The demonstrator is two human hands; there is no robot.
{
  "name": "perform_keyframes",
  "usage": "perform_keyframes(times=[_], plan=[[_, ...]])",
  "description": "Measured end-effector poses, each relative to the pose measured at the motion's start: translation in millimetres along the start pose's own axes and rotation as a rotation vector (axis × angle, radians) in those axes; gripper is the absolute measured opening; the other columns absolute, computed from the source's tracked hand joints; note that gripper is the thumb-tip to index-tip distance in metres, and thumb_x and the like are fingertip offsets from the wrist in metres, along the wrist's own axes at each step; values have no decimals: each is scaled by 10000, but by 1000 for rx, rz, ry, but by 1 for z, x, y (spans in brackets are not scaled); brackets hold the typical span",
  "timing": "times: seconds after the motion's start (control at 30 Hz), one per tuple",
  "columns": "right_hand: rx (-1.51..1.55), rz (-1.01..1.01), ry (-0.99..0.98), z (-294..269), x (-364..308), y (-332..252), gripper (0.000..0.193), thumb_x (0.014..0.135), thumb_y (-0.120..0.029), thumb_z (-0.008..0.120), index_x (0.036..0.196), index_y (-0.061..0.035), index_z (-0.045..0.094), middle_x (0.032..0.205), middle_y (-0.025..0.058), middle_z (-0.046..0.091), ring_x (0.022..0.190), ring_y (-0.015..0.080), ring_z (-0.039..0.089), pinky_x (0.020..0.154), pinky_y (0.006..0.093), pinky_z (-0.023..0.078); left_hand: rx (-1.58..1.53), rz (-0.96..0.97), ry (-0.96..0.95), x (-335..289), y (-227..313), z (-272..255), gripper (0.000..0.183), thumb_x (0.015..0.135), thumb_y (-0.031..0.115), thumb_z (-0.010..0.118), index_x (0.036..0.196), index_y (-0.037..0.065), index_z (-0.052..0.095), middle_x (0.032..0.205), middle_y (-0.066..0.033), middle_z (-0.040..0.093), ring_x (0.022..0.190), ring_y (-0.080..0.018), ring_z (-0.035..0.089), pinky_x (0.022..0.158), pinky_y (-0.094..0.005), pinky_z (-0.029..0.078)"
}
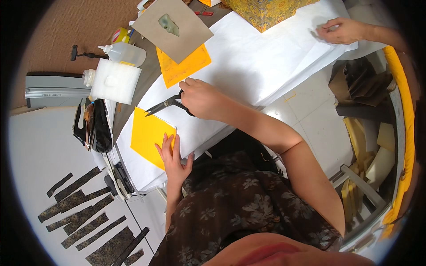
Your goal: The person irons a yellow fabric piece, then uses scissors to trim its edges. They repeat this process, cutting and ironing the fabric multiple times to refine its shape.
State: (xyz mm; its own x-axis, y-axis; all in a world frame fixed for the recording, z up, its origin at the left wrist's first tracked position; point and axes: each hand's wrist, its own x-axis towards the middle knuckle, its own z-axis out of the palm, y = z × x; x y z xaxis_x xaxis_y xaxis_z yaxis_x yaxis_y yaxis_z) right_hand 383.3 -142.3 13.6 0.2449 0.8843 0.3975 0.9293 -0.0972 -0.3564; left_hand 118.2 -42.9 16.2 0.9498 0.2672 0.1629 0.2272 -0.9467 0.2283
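Note:
A pair of black scissors (pixel 157 107) is gripped in my right hand (pixel 199 98), fingers through the handles and the blades pointing left. Its tips lie over the upper corner of a yellow sheet (pixel 148 138); I cannot tell whether they cut into it. My left hand (pixel 174 160) rests with fingers outstretched on the sheet's right edge. Both are over a table covered in white paper (pixel 270 53). Just beyond my right hand lies an orange-yellow square (pixel 186 66), partly hidden under a grey-brown board (pixel 175 46) that bears a pale green carved piece (pixel 169 25).
A squeeze bottle (pixel 126 54) and a white foam block (pixel 116 81) stand along the left. Patterned dark strips (pixel 84 217) lie on a white surface at lower left. Another person's hand (pixel 339 31) hovers at upper right near patterned yellow cloth (pixel 270 11).

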Motion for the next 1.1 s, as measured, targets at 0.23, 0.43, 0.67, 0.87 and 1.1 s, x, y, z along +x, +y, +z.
perform_keyframes(times=[0.23, 0.43, 0.67, 0.87, 1.1], plan=[[128, 5, -20, -11, -6, 1, 155, 802, -47, 684, 941, 23, 693, 934, 145, 632, 933, 303, 617, 847, 379, 528, -4, -12, -2, 1, 2, -2, 821, 745, 115, 813, 1502, 57, 500, 1486, -185, 465, 1483, -434, 359, 1205, -695, 111], [233, 68, 92, -18, -15, 6, 261, 860, -90, 694, 1107, -4, 694, 990, 118, 671, 991, 292, 652, 828, 393, 534, -11, -10, -2, 4, 3, -4, 831, 728, 93, 813, 1498, 64, 504, 1475, -182, 468, 1480, -434, 362, 1205, -696, 118], [111, 316, 386, -37, 31, 57, 404, 909, -114, 623, 1307, -43, 633, 779, 156, 711, 727, 368, 694, 695, 483, 558, -14, -40, -9, 6, 7, -7, 833, 716, 71, 814, 1493, 62, 511, 1464, -184, 476, 1480, -425, 367, 1206, -692, 141], [-78, 469, 305, -45, 87, 94, 577, 891, -170, 627, 1460, -146, 537, 741, 187, 709, 737, 395, 701, 750, 517, 573, -9, -2, 43, 5, 3, -5, 813, 733, 105, 818, 1488, 79, 516, 1461, -171, 486, 1463, -422, 398, 1197, -720, 151], [-126, 398, 442, -21, 81, 94, 514, 889, -155, 613, 1402, -129, 596, 685, 156, 694, 619, 374, 679, 615, 498, 557, -8, -4, 26, 2, -2, -3, 832, 724, 124, 829, 1491, 93, 508, 1477, -153, 484, 1469, -412, 393, 1214, -708, 139]])
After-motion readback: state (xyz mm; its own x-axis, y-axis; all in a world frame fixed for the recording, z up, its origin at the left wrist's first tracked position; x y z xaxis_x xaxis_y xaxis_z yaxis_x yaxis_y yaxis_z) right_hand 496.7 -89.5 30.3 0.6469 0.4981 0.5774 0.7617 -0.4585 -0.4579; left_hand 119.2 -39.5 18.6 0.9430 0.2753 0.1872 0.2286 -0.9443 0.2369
